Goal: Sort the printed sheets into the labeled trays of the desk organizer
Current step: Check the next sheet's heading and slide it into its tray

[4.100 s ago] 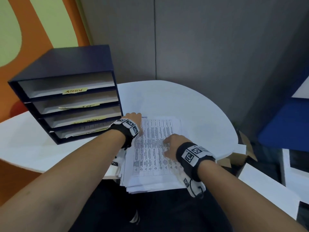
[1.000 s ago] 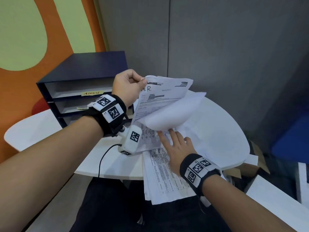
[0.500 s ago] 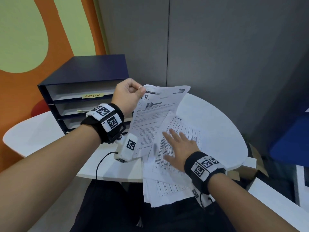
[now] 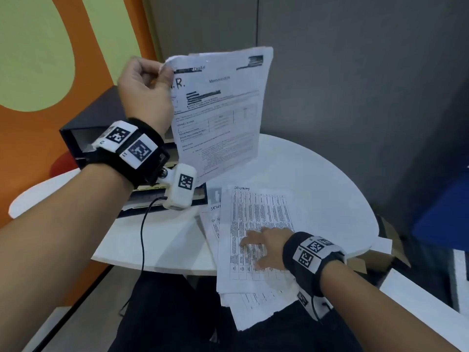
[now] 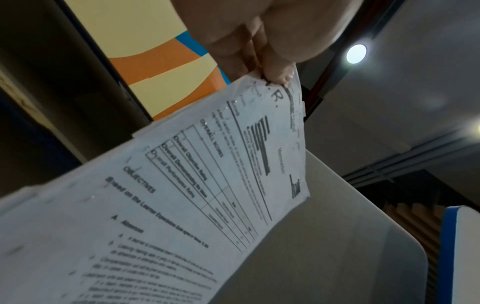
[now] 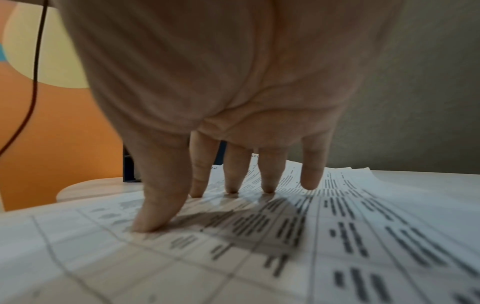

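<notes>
Left hand (image 4: 146,94), upper left of the head view: thumb and curled fingers pinch the top left corner of a printed memo sheet (image 4: 218,115). The sheet hangs nearly upright in the air, upper centre of frame, above the table. Handwritten "R." beside the thumb; printed heading "Memorandum". In the left wrist view, the fingertips (image 5: 276,74) clamp the same corner, upper centre, and the sheet slopes away to the lower left.

Right hand (image 4: 266,246), lower centre-right of the head view: palm down, fingers straight and spread, resting on the top sheet of the paper stack (image 4: 256,240). The top sheet is a table of small print with "SECURITY" handwritten at its upper edge. The stack overhangs the near edge of the white round table (image 4: 330,199). In the right wrist view, fingertips (image 6: 231,187) touch the paper, centre frame.

Dark blue desk organizer (image 4: 83,133), mid left, largely hidden behind the left wrist; tray labels unreadable.
</notes>
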Motion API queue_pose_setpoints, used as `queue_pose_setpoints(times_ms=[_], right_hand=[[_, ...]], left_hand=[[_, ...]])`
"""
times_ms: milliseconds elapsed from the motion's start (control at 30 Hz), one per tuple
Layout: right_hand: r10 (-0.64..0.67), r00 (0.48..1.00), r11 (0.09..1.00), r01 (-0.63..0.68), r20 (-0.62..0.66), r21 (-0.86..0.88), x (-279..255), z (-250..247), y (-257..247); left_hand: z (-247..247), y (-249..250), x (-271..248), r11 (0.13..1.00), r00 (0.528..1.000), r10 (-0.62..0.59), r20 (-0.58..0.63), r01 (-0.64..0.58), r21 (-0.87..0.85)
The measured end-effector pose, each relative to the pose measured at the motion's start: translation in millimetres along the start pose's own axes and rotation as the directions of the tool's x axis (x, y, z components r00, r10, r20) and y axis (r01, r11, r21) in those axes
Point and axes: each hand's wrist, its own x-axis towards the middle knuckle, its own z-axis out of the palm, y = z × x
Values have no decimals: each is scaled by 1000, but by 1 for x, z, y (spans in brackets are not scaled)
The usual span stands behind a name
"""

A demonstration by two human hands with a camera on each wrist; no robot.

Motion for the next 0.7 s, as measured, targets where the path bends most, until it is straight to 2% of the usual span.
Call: queue_pose_setpoints(times_ms=[100, 200, 267, 333, 400, 467, 600, 667, 700], right_hand=[[49, 998, 997, -46, -41, 62, 0, 2, -1], [140, 975, 976, -107, -172, 189, -5, -4, -3], [232, 920, 938, -126, -315, 324, -5, -9, 0], [342, 827, 868, -97, -445, 487, -3, -14, 6], [437, 736, 762, 4, -517, 648, 1, -18, 10], [482, 694, 654, 122, -535, 747, 3, -20, 10], [461, 696, 466, 339, -551, 817, -4, -25, -1], [471, 703, 380, 384, -533, 842, -4, -27, -2], [494, 711, 347, 367, -501, 863, -4, -28, -2]], left_hand=[[-2, 8, 3, 1000, 1000, 20, -20, -20, -17], [-5, 11, 1, 999, 1000, 3, -2, -3, -33], [-6, 8, -3, 999, 999, -26, 23, 27, -30], [-6, 3, -8, 998, 996, -67, 52, 68, -8], [-3, -6, -14, 993, 989, -115, 93, 115, 10], [0, -15, -21, 986, 974, -169, 150, 166, 29], [5, -26, -34, 965, 936, -261, 237, 263, 25], [5, -33, -39, 951, 918, -307, 252, 308, 38], [3, -38, -41, 940, 906, -340, 252, 339, 49]])
